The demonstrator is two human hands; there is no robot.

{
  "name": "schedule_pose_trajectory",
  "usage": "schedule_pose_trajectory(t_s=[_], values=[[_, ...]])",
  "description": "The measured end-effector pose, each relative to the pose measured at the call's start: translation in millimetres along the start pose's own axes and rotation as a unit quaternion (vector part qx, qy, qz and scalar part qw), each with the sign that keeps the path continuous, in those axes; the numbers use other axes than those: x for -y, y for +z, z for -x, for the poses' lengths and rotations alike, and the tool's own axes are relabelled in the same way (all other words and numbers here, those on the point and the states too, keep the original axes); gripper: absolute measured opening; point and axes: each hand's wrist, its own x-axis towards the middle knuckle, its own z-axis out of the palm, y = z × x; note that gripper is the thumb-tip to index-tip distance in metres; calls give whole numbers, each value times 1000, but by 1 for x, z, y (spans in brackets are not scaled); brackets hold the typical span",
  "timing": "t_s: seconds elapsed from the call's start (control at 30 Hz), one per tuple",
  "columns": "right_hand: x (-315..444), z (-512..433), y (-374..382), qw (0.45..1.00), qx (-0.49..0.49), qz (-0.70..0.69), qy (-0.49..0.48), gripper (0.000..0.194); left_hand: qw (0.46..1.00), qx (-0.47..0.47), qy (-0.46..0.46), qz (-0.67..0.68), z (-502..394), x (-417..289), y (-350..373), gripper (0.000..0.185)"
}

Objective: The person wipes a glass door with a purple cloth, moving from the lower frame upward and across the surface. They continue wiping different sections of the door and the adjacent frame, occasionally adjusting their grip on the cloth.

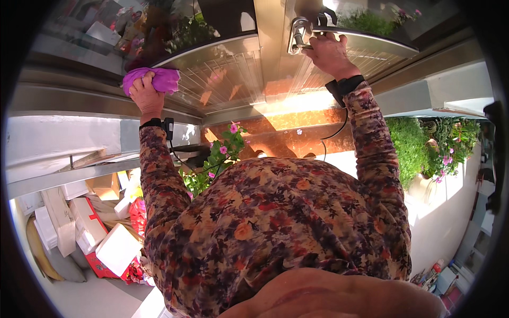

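A crumpled purple cloth (165,80) is bunched under my left hand (146,95), which presses it against the left side of a metal-framed door (222,73). Dark reflective glass (159,28) fills the door's upper part, and ribbed metal panels lie below it. My right hand (329,53) grips the metal lever handle (299,37) on the right side, its fingers curled over the lever. Each wrist carries a black strap with a small device and a cable.
Reddish-brown stone steps (286,135) lie at the door's foot. A pink-flowered plant (226,151) stands close by my left arm. Cardboard and white boxes (119,248) are piled at left. Green potted plants (429,147) stand at right beside a pale floor (433,226).
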Motion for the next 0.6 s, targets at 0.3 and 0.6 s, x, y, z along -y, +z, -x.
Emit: schedule_pose_trajectory(t_s=[0.3, 0.6], values=[[-12, 6, -3, 999, 32, 3, 38, 32, 852, 40, -399, 335, 63, 25, 89, 38], [-17, 53, -54, 953, -143, -266, 9, 48, 600, 137, -324, 718, 36, -142, 11, 35]])
